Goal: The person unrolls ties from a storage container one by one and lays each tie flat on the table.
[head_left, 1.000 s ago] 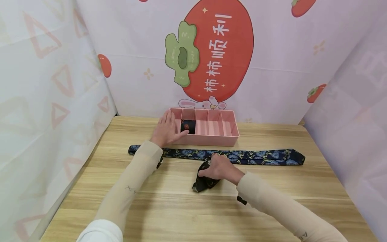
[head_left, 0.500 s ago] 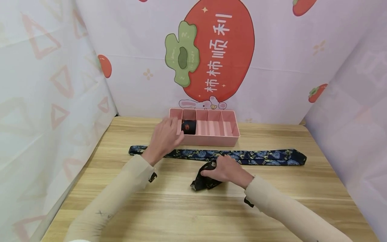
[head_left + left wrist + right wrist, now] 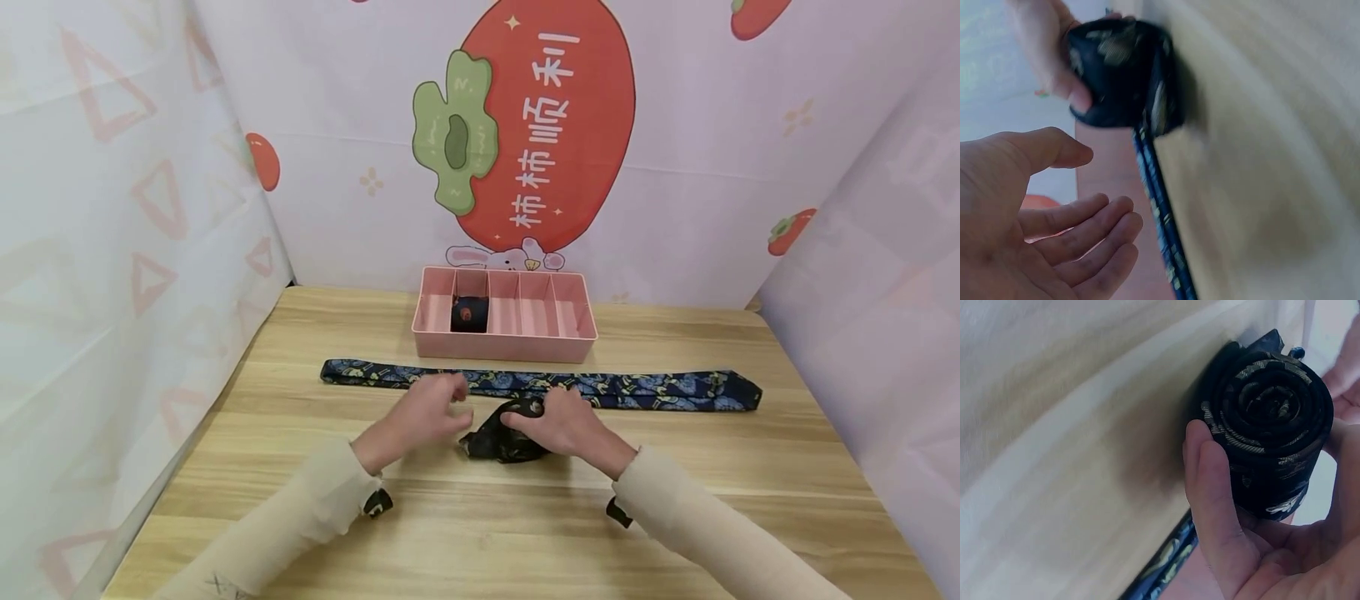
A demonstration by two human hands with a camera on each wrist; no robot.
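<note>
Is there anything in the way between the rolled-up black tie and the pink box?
Yes, the long blue tie lies flat between the black roll and the pink box. It looks low enough to pass over.

Rolled tie (image 3: 1266,434) of woven cloth, smooth plastic box (image 3: 504,347), wood-grained tabletop (image 3: 487,533).

Wood-grain table (image 3: 480,537), pale backdrop (image 3: 697,233) behind (big red fruit print (image 3: 592,142))

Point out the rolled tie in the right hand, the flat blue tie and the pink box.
Rolled tie (image 3: 1267,420), right wrist view: its coiled end.
Flat blue tie (image 3: 510,382), head view: near its middle.
Pink box (image 3: 504,347), head view: its front wall.
</note>
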